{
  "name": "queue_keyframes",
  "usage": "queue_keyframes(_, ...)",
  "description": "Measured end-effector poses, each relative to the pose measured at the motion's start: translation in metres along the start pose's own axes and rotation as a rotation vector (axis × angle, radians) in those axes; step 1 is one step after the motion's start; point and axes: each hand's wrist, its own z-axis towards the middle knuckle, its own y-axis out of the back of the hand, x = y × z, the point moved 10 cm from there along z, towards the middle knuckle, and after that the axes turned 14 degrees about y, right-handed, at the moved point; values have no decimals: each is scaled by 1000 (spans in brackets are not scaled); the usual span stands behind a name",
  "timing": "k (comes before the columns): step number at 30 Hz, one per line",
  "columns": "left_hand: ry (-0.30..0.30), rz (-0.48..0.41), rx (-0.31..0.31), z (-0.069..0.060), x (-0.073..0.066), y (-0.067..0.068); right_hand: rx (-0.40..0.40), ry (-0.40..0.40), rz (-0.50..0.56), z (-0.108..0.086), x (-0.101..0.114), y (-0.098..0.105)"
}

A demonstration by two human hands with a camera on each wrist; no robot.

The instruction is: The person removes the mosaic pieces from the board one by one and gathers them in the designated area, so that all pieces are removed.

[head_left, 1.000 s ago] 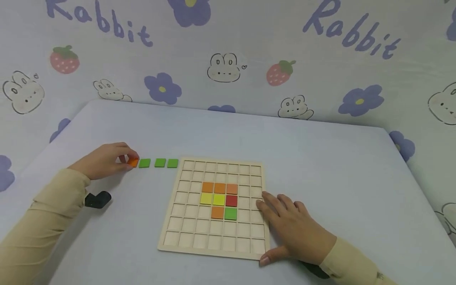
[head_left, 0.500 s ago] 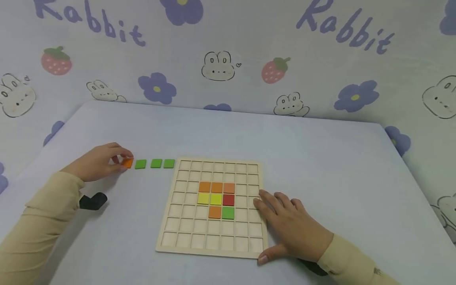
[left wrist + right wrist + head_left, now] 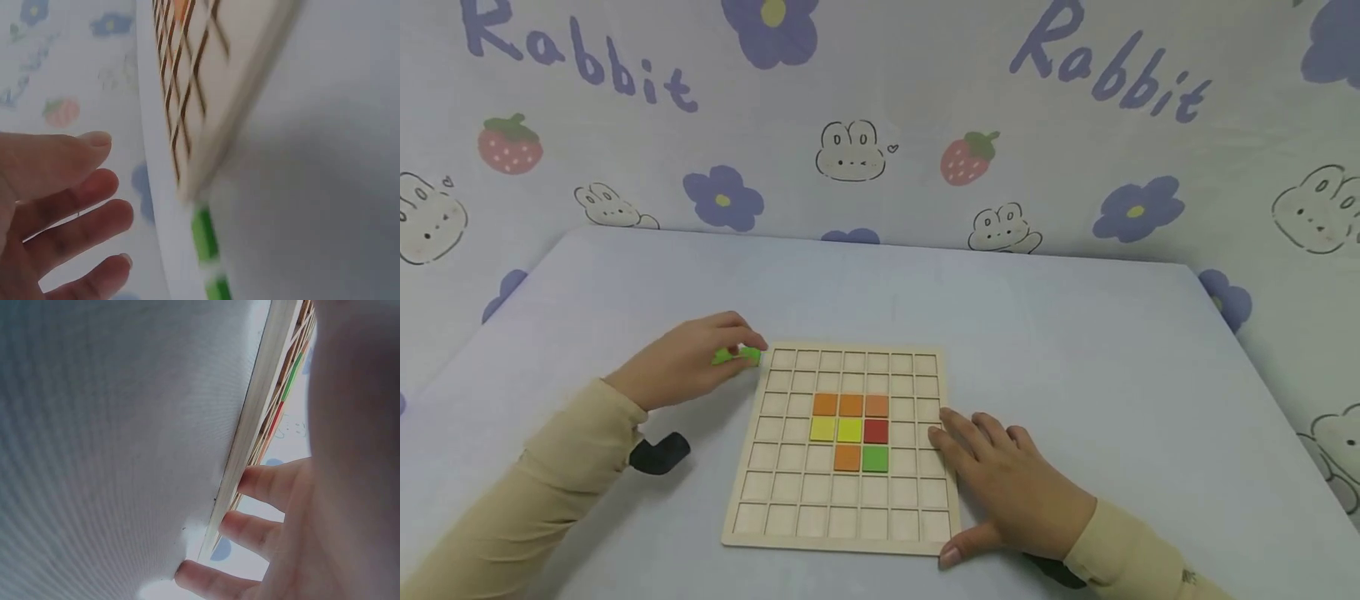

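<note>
Board [image 3: 812, 490]: flat, squarish, sides running six to twelve.
Green tiles [image 3: 751, 356]: row runs nine to three, off the board's ten o'clock corner.
Left hand [image 3: 688, 362]: fingers parted just by them, gripping nothing.
Right hand [image 3: 1017, 485]: spread, fingers on three o'clock edge.

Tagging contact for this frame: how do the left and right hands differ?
Contact: the right hand touches the board; the left hand holds nothing, and its wrist view shows it apart from the green tiles.
Place: the left hand is by the board's far left corner, partly hiding those tiles from the head camera; the right hand is at the board's right edge.
Shared: both open, both in beige sleeves.
</note>
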Motion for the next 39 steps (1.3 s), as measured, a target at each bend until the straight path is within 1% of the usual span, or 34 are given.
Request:
queue_keyframes(2, -80, -26, 22, 6, -24, -14, 2, -1, -4, -1, -1, 0)
queue_keyframes(4, -152, -46, 64, 10, -45, -28, 9, -4, -2, -1, -2, -1)
queue_keyframes(6, -189, -48, 120, 13, -62, -41, 11, -3, -2, -1, -2, -1)
queue_keyframes(8, -195, -53, 179, 16, -72, -51, 16, -5, -2, 0, -3, -1)
queue_keyframes(9, -192, -51, 199, 17, -74, -54, 18, -6, -6, 0, -3, -1)
queue_keyframes(11, -195, -41, 215, 19, -78, -59, 20, -6, -16, 0, -3, -1)
queue_keyframes(16, -235, -15, 181, 19, -81, -59, 15, 1, -38, 0, -3, -1)
queue_keyframes(25, -239, 62, 196, 18, -84, -67, 11, -1, -42, -1, -3, -2)
queue_keyframes(27, -252, 77, 194, 18, -85, -67, 14, -4, -42, -1, -3, -2)
queue_keyframes(30, -288, 96, 184, 17, -88, -66, 13, -3, -37, 0, -2, -1)
queue_keyframes(32, -309, 93, 185, 15, -90, -65, 8, 1, -31, 0, -1, 0)
queue_keyframes(36, -330, 76, 189, 13, -91, -63, 4, 7, -25, 0, 0, 2)
queue_keyframes(39, -354, 74, 166, 11, -92, -61, 13, 2, -33, 0, 0, 1)
